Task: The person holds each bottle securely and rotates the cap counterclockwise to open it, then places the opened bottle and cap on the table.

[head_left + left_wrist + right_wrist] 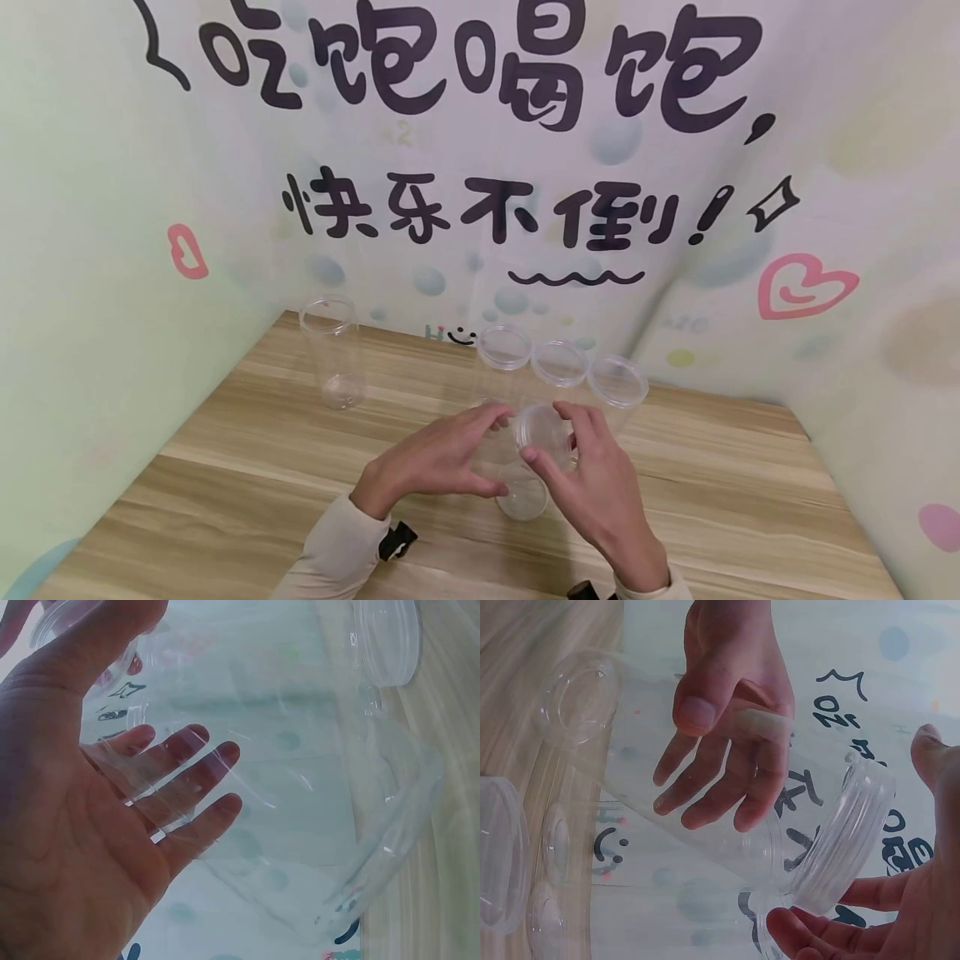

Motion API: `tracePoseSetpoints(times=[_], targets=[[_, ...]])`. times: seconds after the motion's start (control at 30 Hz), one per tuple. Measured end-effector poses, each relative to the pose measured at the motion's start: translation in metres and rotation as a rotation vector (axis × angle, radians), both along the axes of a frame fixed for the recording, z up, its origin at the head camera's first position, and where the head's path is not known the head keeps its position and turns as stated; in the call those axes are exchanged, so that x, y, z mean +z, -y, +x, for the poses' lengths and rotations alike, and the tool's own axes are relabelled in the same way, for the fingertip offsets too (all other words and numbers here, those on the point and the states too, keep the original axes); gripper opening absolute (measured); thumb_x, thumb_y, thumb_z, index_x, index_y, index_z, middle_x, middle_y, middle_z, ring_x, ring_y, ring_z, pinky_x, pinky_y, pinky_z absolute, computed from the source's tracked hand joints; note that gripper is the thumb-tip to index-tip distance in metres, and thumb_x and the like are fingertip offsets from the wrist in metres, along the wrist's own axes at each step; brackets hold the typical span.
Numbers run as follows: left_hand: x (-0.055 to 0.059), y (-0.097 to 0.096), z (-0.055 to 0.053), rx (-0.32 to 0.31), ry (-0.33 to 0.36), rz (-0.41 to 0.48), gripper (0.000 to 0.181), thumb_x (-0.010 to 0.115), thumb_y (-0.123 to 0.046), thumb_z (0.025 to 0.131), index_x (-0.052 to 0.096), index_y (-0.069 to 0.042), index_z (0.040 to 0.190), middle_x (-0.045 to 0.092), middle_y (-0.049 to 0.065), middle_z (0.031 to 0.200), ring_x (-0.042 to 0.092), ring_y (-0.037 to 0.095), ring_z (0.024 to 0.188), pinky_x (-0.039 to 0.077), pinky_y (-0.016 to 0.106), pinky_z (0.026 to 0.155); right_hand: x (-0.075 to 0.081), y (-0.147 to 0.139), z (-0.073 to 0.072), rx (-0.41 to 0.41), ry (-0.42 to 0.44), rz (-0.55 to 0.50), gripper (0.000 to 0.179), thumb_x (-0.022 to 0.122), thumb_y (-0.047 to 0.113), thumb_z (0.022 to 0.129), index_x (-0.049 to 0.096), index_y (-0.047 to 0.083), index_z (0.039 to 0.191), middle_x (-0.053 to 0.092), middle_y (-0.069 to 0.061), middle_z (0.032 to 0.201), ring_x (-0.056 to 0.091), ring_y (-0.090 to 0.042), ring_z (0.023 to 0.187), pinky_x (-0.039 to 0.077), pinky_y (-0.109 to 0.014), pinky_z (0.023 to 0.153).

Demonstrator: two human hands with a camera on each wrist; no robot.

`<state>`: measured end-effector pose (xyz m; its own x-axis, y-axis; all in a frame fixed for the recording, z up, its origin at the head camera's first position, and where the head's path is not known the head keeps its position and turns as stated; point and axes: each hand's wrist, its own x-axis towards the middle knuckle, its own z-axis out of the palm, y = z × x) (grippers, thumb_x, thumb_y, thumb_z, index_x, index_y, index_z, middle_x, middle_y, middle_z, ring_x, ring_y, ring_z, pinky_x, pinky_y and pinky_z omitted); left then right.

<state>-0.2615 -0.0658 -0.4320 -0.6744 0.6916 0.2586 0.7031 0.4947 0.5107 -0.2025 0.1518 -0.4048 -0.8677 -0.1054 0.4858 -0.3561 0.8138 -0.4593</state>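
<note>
A clear plastic jar [522,498] with a ribbed round top [847,840] is tilted between my two hands. My right hand [596,479] holds it near the top, with thumb and fingers on different sides of the ribbed end. My left hand [438,454] is beside the jar body, thumb apart from the fingers. In the left wrist view the left fingers [191,787] are almost straight and spread, and show through the clear wall.
Three clear jars stand behind the hands: the left one [504,348], the middle one [558,362] and the right one [617,381]. Another clear jar [333,358] is at the back left of the wooden table [247,483]. A clear round lid-like piece [501,855] appears low by the tabletop.
</note>
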Motion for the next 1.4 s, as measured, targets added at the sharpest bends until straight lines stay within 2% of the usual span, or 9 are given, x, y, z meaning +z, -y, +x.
tracePoseSetpoints(times=[0.17, 0.47, 0.7, 1.23, 1.4], targets=[[0.0004, -0.0001, 0.0009, 0.004, -0.006, -0.007, 0.083, 0.082, -0.043, 0.077, 0.041, -0.012, 0.143, 0.06, 0.001, 0.129, 0.057, 0.015, 0.12, 0.049, 0.034, 0.1, -0.0009, 0.0014, -0.0008, -0.037, 0.018, 0.032, 0.069, 0.076, 0.049, 0.081, 0.055, 0.007, 0.132, 0.063, -0.007, 0.117, 0.059, -0.014, 0.081, 0.045, -0.031, 0.062], [0.0009, 0.0008, 0.0013, 0.0, -0.017, -0.018, 0.084, 0.082, -0.044, 0.077, 0.041, -0.011, 0.142, 0.06, 0.001, 0.128, 0.059, 0.014, 0.118, 0.05, 0.034, 0.098, 0.0005, 0.0018, 0.0003, -0.045, 0.034, 0.059, 0.064, 0.077, 0.051, 0.08, 0.06, 0.008, 0.124, 0.068, 0.0, 0.098, 0.056, -0.007, 0.073, 0.044, -0.028, 0.06], [0.0003, 0.0005, 0.0007, -0.005, -0.013, -0.028, 0.084, 0.083, -0.042, 0.077, 0.041, -0.012, 0.143, 0.058, 0.0, 0.13, 0.057, 0.013, 0.119, 0.05, 0.033, 0.098, 0.0031, -0.0006, 0.0025, 0.003, 0.096, 0.053, 0.067, 0.074, 0.054, 0.083, 0.058, 0.011, 0.132, 0.067, 0.0, 0.108, 0.057, -0.005, 0.078, 0.046, -0.027, 0.063], [0.0001, 0.0019, 0.001, 0.003, 0.002, -0.022, 0.084, 0.082, -0.04, 0.077, 0.041, -0.011, 0.144, 0.059, 0.001, 0.13, 0.059, 0.019, 0.12, 0.05, 0.035, 0.099, 0.004, -0.0058, 0.0039, 0.1, 0.05, 0.086, 0.068, 0.078, 0.042, 0.083, 0.054, 0.011, 0.139, 0.065, -0.002, 0.12, 0.061, -0.011, 0.088, 0.053, -0.034, 0.073], [0.0001, 0.002, 0.0006, -0.001, 0.001, -0.023, 0.083, 0.082, -0.039, 0.077, 0.041, -0.011, 0.144, 0.059, 0.001, 0.13, 0.058, 0.018, 0.12, 0.05, 0.035, 0.099, 0.0047, -0.0068, 0.0035, 0.121, 0.062, 0.079, 0.069, 0.079, 0.041, 0.082, 0.053, 0.012, 0.139, 0.061, -0.001, 0.126, 0.063, -0.014, 0.092, 0.053, -0.031, 0.071]])
